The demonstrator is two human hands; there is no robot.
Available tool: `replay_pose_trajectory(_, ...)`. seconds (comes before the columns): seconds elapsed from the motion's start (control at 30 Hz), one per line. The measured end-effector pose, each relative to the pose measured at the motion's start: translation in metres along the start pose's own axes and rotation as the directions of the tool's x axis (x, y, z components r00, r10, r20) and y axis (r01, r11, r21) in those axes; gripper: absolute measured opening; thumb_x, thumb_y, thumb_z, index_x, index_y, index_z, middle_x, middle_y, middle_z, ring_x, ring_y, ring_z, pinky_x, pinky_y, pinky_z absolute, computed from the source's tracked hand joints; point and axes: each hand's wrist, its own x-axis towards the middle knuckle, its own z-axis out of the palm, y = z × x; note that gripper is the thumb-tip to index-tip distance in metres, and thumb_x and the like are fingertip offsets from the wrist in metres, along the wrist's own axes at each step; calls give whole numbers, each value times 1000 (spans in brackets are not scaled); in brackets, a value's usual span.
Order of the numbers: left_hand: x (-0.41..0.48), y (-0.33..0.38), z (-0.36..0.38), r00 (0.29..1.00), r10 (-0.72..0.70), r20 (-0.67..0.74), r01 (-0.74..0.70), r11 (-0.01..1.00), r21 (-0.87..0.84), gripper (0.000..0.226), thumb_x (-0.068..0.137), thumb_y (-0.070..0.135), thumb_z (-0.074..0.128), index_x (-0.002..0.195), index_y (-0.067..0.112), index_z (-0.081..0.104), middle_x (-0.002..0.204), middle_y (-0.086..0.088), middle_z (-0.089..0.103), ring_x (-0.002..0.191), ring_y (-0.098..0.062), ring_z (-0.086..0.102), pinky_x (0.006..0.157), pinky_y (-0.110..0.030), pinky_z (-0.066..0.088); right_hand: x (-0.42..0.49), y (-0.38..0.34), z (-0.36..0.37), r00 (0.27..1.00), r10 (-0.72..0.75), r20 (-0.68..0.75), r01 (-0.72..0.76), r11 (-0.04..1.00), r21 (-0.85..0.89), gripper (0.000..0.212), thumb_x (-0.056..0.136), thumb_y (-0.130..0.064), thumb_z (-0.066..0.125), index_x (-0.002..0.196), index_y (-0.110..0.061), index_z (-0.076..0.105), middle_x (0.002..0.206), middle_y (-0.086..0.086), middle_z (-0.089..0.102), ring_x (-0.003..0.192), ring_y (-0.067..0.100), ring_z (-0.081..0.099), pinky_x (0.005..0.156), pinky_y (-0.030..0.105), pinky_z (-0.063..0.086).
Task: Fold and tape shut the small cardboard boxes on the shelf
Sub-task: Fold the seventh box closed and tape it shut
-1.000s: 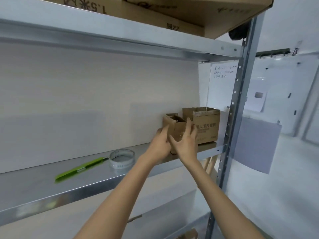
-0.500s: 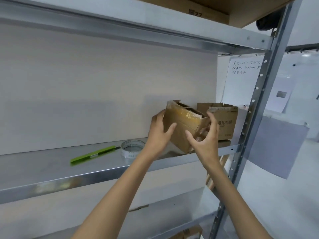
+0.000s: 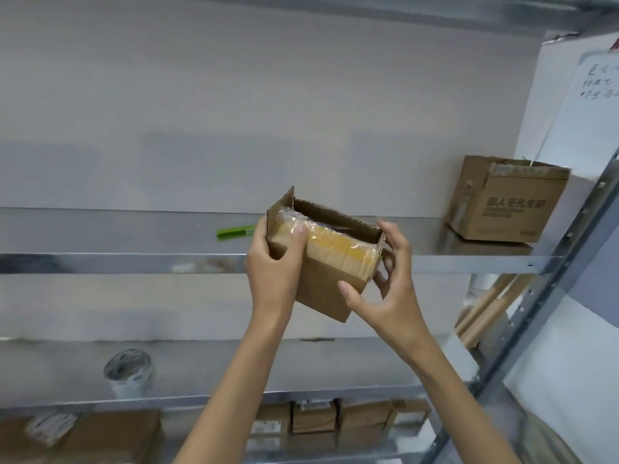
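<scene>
Now | left hand, right hand grips clamp small box | other box: Chinese print

the grey metal shelf ran level across the scene. on it a green cutter lay flat left of centre, and well apart from it, at the far right end, a printed cardboard box sat close to the wall. on the lower shelf a roll of tape stood at the left.
</scene>
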Motion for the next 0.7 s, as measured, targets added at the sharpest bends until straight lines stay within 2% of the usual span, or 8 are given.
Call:
replay_pose_trajectory(0.13,-22,-13,-39,996,10,-90,-5,999,51,33,88,24,65,120,21,58,108,4,66,101,-10,61,84,-23,51,-26,3,25,994,26,103,-25,1000,-12,88,71,-8,78,140,-22,26,141,0,36,133,24,39,105,47,42)
replay_pose_trajectory(0.27,-56,-38,-85,984,-19,-176,32,997,73,32,88,17,62,119,23,57,107,5,63,101,-9,58,81,-15,47,-55,12,54,972,-39,234,65,993,-104,88,69,-22,78,138,-30,24,143,-8,29,137,20,33,108,40,39)
replay_pose_trajectory(0.37,-66,-80,-113,960,-80,-268,120,984,135,37,86,9,63,117,27,56,111,9,62,107,-7,56,89,-18,43,-72,42,85,947,44,319,18,982,-189,85,69,-26,78,133,-34,24,143,-9,26,140,14,27,111,41,35)
replay_pose_trajectory(0.43,-62,-105,-127,952,-124,-281,173,972,157,40,86,7,63,119,28,56,114,9,62,110,-5,55,91,-16,41,-78,67,106,927,118,355,-27,967,-252,83,70,-29,78,132,-36,23,142,-10,22,139,10,24,111,38,34)
replay_pose_trajectory(0.5,-54,-130,-140,954,-149,-261,198,965,173,41,86,7,64,118,33,55,115,14,61,109,4,53,89,-7,39,-76,87,127,908,182,378,-57,946,-318,83,72,-33,77,133,-41,21,139,-10,22,134,3,27,111,33,34)
replay_pose_trajectory(0.57,-41,-151,-153,961,-164,-221,207,960,189,44,87,9,64,115,41,53,117,20,58,110,11,49,91,-4,37,-71,108,145,895,244,373,-90,918,-386,89,73,-37,77,136,-48,15,136,-11,22,124,-4,32,109,23,35)
replay_pose_trajectory(0.63,-24,-174,-166,963,-200,-181,235,952,197,43,87,9,64,119,36,53,120,17,58,113,7,50,96,-9,37,-63,124,164,873,306,380,-117,887,-446,101,72,-37,79,143,-48,8,128,-12,24,109,-5,40,97,11,37)
replay_pose_trajectory(0.7,-6,-196,-178,960,-241,-143,269,935,229,43,86,7,65,122,27,52,120,12,58,114,1,51,95,-8,37,-54,140,182,851,377,364,-149,840,-521,109,70,-35,82,148,-43,6,124,-9,26,99,-2,45,92,10,38)
